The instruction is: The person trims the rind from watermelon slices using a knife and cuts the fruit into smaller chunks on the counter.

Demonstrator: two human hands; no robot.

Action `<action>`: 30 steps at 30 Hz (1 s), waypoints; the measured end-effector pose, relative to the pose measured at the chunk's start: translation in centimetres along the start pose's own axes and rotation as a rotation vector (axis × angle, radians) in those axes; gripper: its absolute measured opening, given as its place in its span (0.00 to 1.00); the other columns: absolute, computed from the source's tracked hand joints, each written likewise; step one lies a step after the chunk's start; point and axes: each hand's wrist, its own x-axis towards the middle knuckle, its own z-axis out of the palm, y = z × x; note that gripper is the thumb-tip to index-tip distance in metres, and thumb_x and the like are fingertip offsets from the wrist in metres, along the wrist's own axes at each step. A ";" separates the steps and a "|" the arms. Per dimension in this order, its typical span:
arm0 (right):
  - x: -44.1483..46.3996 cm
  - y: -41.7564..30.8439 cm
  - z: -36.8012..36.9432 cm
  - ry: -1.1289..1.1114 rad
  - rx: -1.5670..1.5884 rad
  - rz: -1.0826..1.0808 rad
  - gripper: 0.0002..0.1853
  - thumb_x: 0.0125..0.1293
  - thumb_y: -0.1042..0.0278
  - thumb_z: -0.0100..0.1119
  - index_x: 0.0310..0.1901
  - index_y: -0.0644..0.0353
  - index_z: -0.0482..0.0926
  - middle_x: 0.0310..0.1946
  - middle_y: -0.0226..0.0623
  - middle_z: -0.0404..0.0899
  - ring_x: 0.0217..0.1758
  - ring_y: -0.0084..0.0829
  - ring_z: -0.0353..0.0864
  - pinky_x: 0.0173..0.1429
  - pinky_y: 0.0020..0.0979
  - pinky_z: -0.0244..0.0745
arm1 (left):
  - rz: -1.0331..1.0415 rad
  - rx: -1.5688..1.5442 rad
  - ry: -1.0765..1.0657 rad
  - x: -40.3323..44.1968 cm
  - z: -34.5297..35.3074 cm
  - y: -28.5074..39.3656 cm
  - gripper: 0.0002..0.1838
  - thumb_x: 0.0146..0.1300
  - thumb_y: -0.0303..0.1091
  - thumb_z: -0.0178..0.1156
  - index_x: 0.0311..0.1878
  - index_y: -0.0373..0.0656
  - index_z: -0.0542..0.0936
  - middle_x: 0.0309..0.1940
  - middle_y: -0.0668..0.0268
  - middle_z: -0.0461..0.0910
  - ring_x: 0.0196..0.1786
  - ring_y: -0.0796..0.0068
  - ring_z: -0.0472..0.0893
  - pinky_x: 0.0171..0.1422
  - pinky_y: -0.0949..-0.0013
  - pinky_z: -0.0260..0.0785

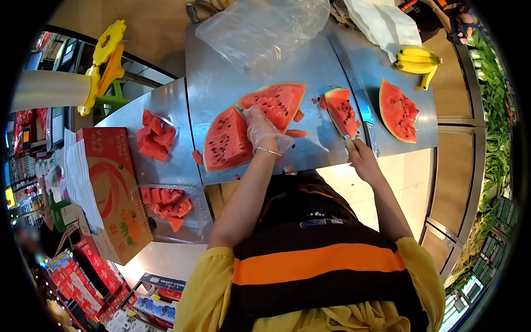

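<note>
My left hand [262, 128], in a clear plastic glove, is at the gap between two large cut watermelon pieces. Its fingers close on the edge of the right-hand piece [281, 100], with the fingertips partly hidden. The left-hand piece [225, 141] lies close beside it, flesh showing. My right hand [363, 159] is closed around the pale handle of a knife [349, 144]. The handle meets the lower end of a narrow watermelon wedge [341, 109]; the blade is hidden there. Another wedge [397, 113] lies farther right.
A bunch of bananas [416, 60] and a white bag [381, 25] lie at the back right. Clear plastic [263, 30] covers the far table. Watermelon chunks fill a tray [196, 207] at left, near a cardboard box [113, 188]. Another person's arm [440, 16] shows top right.
</note>
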 end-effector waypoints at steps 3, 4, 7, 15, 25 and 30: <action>-1.0 2.4 -0.8 0.032 0.249 0.029 0.12 0.68 0.66 0.45 0.43 0.67 0.70 0.22 0.31 0.68 0.21 0.22 0.68 0.27 0.26 0.67 | -0.035 -0.056 -0.114 0.2 2.1 0.2 0.35 0.51 0.57 0.64 0.53 0.41 0.67 0.47 0.61 0.67 0.52 0.67 0.67 0.57 0.72 0.61; -1.2 2.6 -0.8 0.025 0.253 0.030 0.12 0.68 0.66 0.45 0.43 0.67 0.70 0.22 0.31 0.68 0.21 0.22 0.68 0.27 0.26 0.67 | -0.037 -0.060 -0.135 0.3 2.9 0.1 0.36 0.51 0.57 0.64 0.55 0.40 0.66 0.50 0.60 0.66 0.54 0.67 0.66 0.59 0.72 0.60; -1.6 2.8 -1.0 0.186 0.162 -0.035 0.08 0.66 0.69 0.50 0.41 0.65 0.70 0.23 0.28 0.67 0.21 0.18 0.64 0.26 0.21 0.62 | -0.036 -0.041 -0.174 1.1 5.0 0.2 0.41 0.49 0.58 0.65 0.58 0.38 0.65 0.57 0.57 0.63 0.61 0.64 0.64 0.64 0.72 0.56; -1.2 -1.6 1.4 0.075 0.240 -0.269 0.09 0.59 0.73 0.58 0.38 0.59 0.68 0.26 0.25 0.67 0.27 0.16 0.65 0.31 0.20 0.63 | 0.813 0.102 -0.100 -3.9 -1.0 0.3 0.31 0.63 0.48 0.54 0.65 0.42 0.61 0.63 0.62 0.63 0.64 0.65 0.64 0.67 0.55 0.54; -4.1 -9.5 13.6 -0.362 0.178 -0.927 0.14 0.50 0.73 0.68 0.36 0.61 0.73 0.28 0.36 0.76 0.31 0.35 0.78 0.37 0.28 0.72 | 0.756 -0.523 -0.059 -10.7 -6.8 2.5 0.32 0.65 0.52 0.51 0.66 0.43 0.60 0.63 0.59 0.61 0.66 0.64 0.61 0.69 0.61 0.52; -3.6 -9.1 13.4 -0.553 0.076 -0.465 0.14 0.58 0.64 0.61 0.38 0.62 0.69 0.31 0.45 0.76 0.32 0.45 0.77 0.37 0.39 0.71 | 1.231 -0.099 0.187 -8.6 -13.7 0.8 0.37 0.61 0.50 0.56 0.69 0.44 0.56 0.70 0.59 0.52 0.73 0.66 0.50 0.75 0.64 0.39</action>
